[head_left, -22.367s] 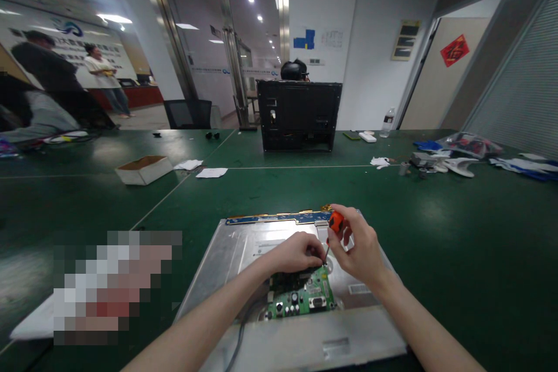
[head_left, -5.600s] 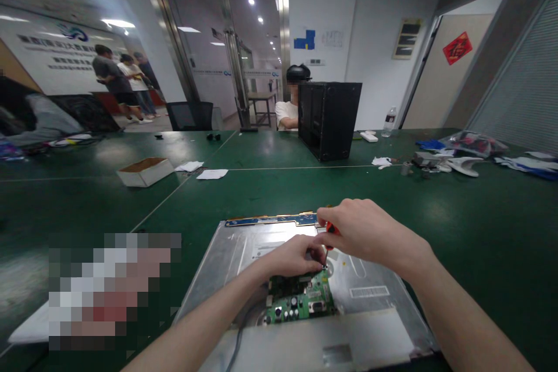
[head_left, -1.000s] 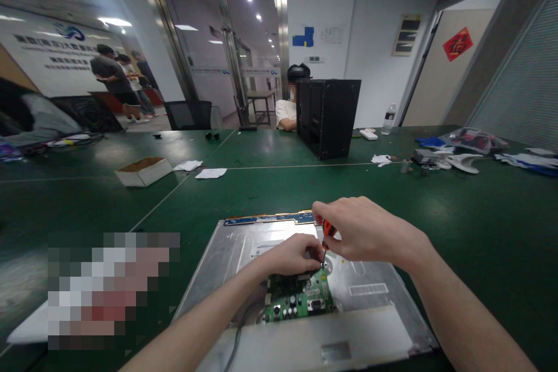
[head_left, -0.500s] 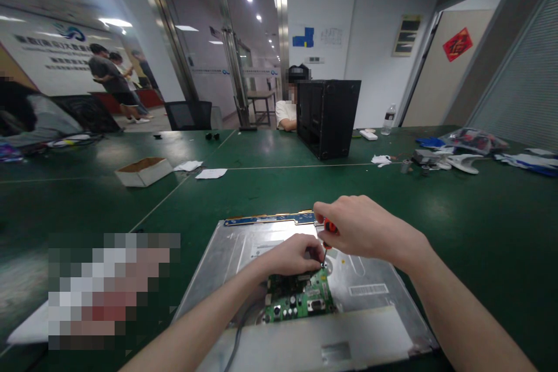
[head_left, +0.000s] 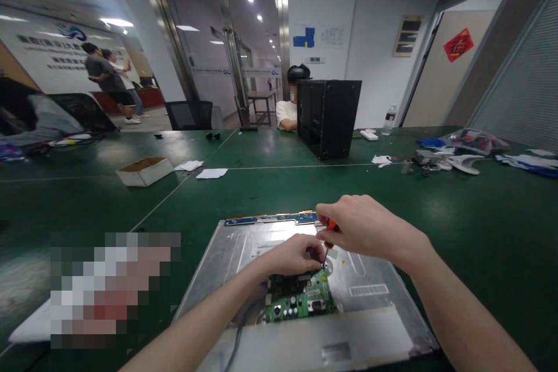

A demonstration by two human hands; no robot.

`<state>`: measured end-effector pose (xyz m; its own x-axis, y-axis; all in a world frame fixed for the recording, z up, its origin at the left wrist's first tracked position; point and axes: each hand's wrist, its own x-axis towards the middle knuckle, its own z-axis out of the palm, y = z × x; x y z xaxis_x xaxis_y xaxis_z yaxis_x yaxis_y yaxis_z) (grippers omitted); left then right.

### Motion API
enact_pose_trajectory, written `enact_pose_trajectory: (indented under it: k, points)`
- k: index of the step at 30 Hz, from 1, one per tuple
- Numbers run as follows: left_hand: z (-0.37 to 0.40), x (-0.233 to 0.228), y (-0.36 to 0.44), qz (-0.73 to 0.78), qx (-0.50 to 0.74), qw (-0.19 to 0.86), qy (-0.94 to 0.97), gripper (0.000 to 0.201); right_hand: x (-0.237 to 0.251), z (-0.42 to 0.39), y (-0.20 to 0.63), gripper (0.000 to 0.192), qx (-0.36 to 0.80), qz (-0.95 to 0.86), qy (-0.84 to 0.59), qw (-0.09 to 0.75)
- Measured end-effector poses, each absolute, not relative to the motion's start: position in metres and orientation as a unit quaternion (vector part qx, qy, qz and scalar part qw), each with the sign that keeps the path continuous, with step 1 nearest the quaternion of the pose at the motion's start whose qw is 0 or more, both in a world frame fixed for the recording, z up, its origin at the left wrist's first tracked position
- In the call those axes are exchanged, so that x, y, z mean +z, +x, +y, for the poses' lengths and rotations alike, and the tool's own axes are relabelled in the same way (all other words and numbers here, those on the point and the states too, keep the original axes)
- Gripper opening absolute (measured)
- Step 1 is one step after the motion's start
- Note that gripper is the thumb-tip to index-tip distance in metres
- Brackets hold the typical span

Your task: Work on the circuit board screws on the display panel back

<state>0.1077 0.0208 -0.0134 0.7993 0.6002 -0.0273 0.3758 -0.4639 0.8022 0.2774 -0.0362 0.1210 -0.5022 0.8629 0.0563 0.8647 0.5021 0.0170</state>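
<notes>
I am gripping a small screwdriver point(head_left: 330, 228) with an orange handle in my right hand point(head_left: 364, 228), my fingers clamped around the handle so that only a bit of orange is showing below my knuckles. Its thin shaft is pointing down and its tip is sitting at the upper right corner of a green circuit board point(head_left: 305, 300). My left hand point(head_left: 291, 254) is resting on the far edge of that board, fingers curled together and pinching down right beside the tip of the tool; I cannot tell whether anything small is caught between them.

The board is lying on the silver metal back of a flat panel point(head_left: 370, 279), which is lying flat on the green surface point(head_left: 457, 209) directly in front of me. A blue strip with gold edging point(head_left: 270, 220) is running along the panel's far edge, just beyond my right hand. A dark cable point(head_left: 238, 331) is trailing from the board toward me.

Farther off, a black computer case point(head_left: 329, 117) is standing upright on the surface, with a seated person point(head_left: 288, 110) partly hidden behind it. An open cardboard box point(head_left: 145, 170) is sitting well apart to the left.
</notes>
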Motion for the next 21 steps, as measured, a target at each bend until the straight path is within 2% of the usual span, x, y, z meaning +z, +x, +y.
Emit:
enact_pose_trajectory:
  k: [21]
  points:
    - [0.0235,-0.0156,0.1073,0.257,0.132,0.380,0.879,0.017,0.1195,-0.0375,0.2791,0.016,-0.009,-0.882,-0.471,0.031]
